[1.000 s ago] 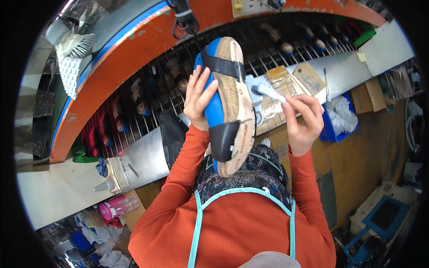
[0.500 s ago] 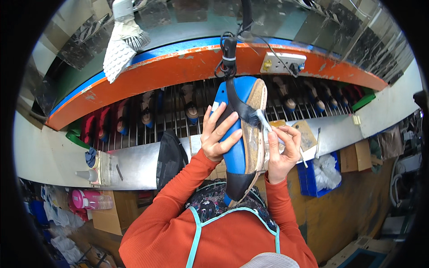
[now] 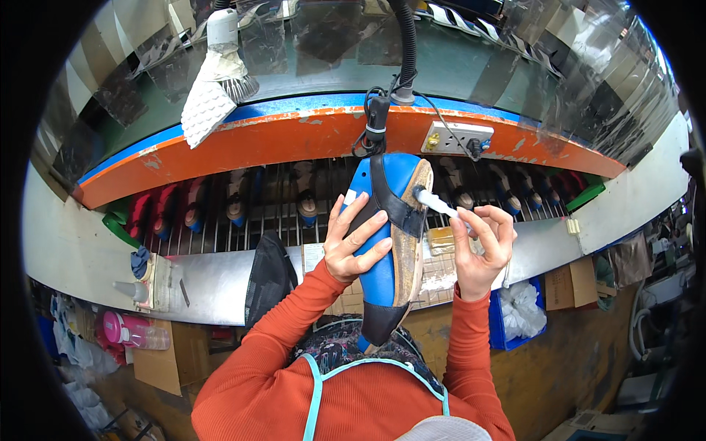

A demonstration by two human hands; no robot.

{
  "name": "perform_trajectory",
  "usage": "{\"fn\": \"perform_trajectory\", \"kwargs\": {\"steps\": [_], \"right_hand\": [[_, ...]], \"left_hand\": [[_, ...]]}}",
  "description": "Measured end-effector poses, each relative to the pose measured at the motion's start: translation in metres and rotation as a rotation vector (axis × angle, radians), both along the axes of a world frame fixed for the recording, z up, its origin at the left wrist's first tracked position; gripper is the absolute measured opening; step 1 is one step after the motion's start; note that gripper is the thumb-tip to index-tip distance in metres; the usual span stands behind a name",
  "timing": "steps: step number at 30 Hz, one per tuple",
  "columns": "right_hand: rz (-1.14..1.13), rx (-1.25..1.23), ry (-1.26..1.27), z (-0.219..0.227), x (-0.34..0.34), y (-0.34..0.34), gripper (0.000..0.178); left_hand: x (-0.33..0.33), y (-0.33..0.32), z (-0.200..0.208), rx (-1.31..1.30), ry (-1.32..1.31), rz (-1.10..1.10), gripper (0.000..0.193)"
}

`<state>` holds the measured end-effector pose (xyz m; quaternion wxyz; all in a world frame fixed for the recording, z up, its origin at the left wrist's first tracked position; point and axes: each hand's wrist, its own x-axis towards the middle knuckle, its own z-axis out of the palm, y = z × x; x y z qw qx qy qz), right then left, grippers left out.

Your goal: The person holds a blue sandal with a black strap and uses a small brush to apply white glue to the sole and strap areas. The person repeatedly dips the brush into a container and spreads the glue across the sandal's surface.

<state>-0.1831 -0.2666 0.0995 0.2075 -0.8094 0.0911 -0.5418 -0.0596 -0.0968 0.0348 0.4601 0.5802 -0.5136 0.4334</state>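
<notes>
While the view has tilted further up since the earlier frame, the shoe (image 3: pixel 388 242) stays held upright over the lap, toe up near the orange rail (image 3: pixel 294 136); brush (image 3: pixel 435 203) now touches the sole edge near the toe, higher than before; left hand (image 3: pixel 355 246) wraps the blue upper, fingers spread, gripping it; right hand (image 3: pixel 484 246) pinches the brush handle, wrist bent inward; both forearms raised from below.

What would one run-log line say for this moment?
left hand: holds blue shoe | right hand: white brush on sole edge | behind: conveyor rack of shoes
</notes>
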Motion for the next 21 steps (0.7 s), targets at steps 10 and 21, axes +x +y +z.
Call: {"fn": "perform_trajectory", "kwargs": {"steps": [10, 21], "right_hand": [[0.095, 0.051, 0.049, 0.013, -0.004, -0.010, 0.018], [0.123, -0.090, 0.164, 0.009, -0.013, -0.006, 0.020]], "left_hand": [[0.006, 0.001, 0.002, 0.017, -0.022, -0.019, 0.040], [0.009, 0.006, 0.006, 0.048, -0.010, -0.019, 0.037]]}}
